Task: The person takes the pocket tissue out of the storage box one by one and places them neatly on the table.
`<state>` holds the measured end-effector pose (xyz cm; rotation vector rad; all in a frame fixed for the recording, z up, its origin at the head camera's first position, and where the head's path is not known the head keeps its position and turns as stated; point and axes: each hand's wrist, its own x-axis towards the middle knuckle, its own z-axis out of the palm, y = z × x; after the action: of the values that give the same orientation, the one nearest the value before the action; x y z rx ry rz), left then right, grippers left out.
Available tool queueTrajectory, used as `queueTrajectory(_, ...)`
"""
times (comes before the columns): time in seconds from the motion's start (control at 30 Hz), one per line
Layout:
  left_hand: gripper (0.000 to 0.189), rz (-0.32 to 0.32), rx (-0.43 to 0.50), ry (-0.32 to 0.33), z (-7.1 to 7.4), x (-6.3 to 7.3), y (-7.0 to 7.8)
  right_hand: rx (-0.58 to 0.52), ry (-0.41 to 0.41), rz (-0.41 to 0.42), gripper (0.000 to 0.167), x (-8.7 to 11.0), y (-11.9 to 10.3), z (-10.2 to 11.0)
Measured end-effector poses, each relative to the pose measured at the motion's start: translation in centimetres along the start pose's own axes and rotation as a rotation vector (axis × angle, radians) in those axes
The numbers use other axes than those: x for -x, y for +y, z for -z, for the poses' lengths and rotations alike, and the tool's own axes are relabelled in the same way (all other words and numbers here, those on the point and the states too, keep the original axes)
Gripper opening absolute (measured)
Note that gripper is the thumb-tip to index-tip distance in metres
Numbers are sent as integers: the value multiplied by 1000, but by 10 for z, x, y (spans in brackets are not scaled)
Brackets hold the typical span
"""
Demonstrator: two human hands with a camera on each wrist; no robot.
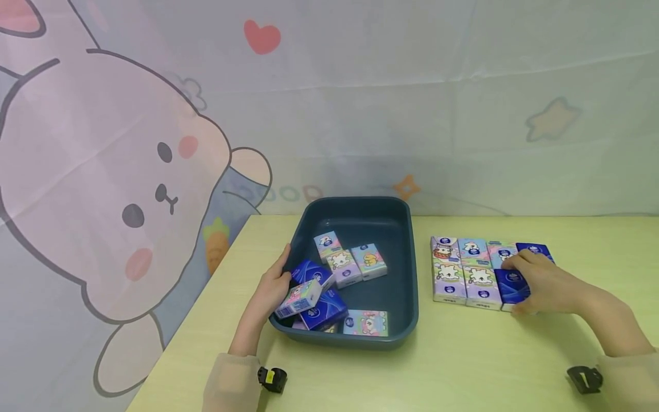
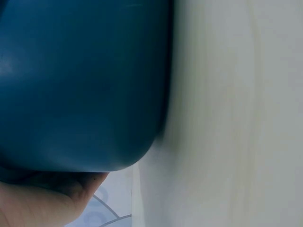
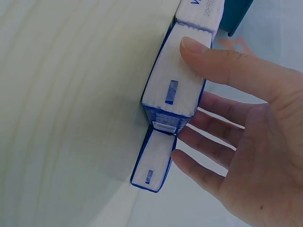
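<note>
My left hand (image 1: 273, 289) grips the left rim of a dark teal plastic bin (image 1: 413, 269), its palm against the outer wall in the left wrist view. Inside the bin lie several small tissue packs, among them a blue tissue pack (image 1: 329, 309) and a pink-and-blue cartoon one (image 1: 301, 297) leaning by the left wall. My right hand (image 1: 553, 283) holds a blue tissue pack (image 1: 512, 286) at the front right of a two-row block. In the right wrist view the thumb presses the white side of that pack (image 3: 165, 75), with the other fingers on its far side.
Cartoon tissue packs (image 1: 481, 283) stand to the left of the right hand, in rows. Another blue pack (image 1: 535, 250) sits at the block's back right corner. The light yellow table (image 1: 463, 366) ends at a printed cloth backdrop (image 1: 350, 126) behind.
</note>
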<state>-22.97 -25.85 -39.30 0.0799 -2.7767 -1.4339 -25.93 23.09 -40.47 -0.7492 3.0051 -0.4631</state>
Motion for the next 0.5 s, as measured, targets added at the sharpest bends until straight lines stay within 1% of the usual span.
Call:
queueTrajectory(0.27, 61, -5, 2, 6, 0, -1, 0, 6, -13, -14, 81, 0, -2, 1)
queueTrajectory(0.5, 62, -3, 3, 2, 0, -1, 0, 14, -6, -7, 81, 1, -3, 2)
